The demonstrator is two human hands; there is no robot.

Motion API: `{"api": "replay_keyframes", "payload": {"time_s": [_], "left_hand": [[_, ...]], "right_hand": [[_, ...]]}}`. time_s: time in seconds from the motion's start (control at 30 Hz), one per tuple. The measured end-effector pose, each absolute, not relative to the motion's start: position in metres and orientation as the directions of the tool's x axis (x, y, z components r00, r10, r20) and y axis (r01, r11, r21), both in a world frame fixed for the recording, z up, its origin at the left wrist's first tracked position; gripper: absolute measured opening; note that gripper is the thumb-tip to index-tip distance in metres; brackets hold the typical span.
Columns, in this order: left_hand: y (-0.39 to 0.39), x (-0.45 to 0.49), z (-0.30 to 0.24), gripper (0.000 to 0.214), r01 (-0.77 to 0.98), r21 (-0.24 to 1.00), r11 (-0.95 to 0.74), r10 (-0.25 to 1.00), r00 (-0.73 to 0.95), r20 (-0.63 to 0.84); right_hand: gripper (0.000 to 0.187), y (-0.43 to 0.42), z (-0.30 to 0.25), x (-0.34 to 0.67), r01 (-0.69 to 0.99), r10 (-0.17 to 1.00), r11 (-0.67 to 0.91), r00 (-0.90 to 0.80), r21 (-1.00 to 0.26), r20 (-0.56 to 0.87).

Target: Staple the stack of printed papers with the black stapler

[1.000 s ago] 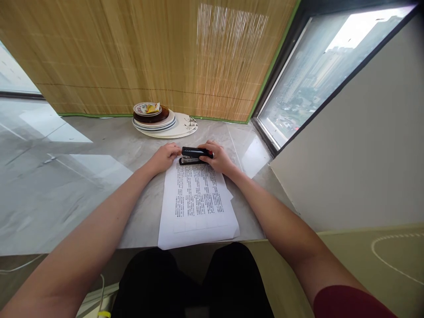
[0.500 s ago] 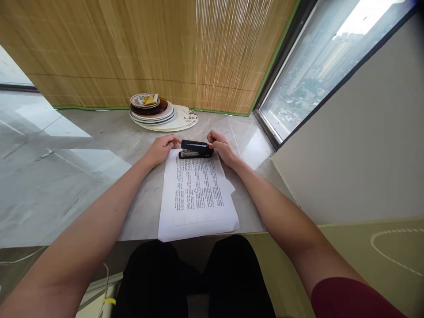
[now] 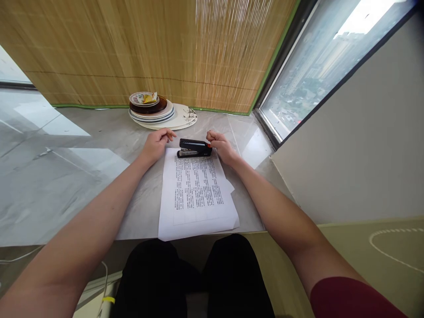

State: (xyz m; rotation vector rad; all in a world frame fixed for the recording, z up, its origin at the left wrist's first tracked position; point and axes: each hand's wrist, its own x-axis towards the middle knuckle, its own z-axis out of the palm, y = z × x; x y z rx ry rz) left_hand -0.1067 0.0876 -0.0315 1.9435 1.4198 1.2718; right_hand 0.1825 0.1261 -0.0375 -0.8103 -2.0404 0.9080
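Note:
A black stapler with a red end lies crosswise over the far edge of the printed paper sheets, its jaw end facing left. The fingers of my right hand are closed at the stapler's red end. To the left, my left hand hovers just off the stapler's jaw end, fingers loosely bent and apart, holding nothing. The sheets lie slightly fanned, with a corner poking out on the right and the near edge hanging at the counter's edge.
A stack of plates, topped by a small yellow packet, stands behind my hands on the grey marble counter. Behind it hangs a bamboo blind. A window and a white wall bound the right side.
My left hand has drawn back to the left and slightly away from the stapler's jaw end, its fingers loosening. The right hand and the stapler have hardly moved.

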Motion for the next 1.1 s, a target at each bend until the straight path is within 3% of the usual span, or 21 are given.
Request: {"api": "replay_keyframes", "payload": {"time_s": [0.2,0.37,0.53,0.63,0.83,1.1], "left_hand": [[0.092,-0.113,-0.035,0.026,0.462,0.799,-0.384,0.901,-0.001,0.433],[0.09,-0.11,-0.034,0.021,0.421,0.826,-0.375,0.905,-0.028,0.425],[0.087,-0.107,-0.027,0.014,0.087,0.919,-0.386,0.914,-0.097,0.393],[0.082,-0.106,-0.019,0.022,-0.062,0.939,-0.337,0.941,-0.036,0.336],[0.077,-0.106,-0.018,0.031,-0.188,0.964,-0.186,0.971,0.116,0.209],[0.079,-0.107,-0.029,0.031,-0.223,0.975,0.018,0.965,0.259,0.041]], "right_hand": [[0.019,0.126,-0.039,0.178,0.243,0.797,0.499,-0.505,-0.832,0.331],[0.002,0.116,-0.033,0.178,0.254,0.8,0.569,-0.39,-0.782,0.455],[0.029,0.102,-0.028,0.176,0.323,0.702,0.655,-0.594,-0.684,0.392],[0.032,0.1,-0.031,0.173,0.363,0.715,0.655,-0.582,-0.663,0.387],[0.026,0.097,-0.031,0.173,0.377,0.691,0.723,-0.373,-0.579,0.619],[0.031,0.094,-0.033,0.17,0.46,0.545,0.827,-0.517,-0.323,0.66]]}}
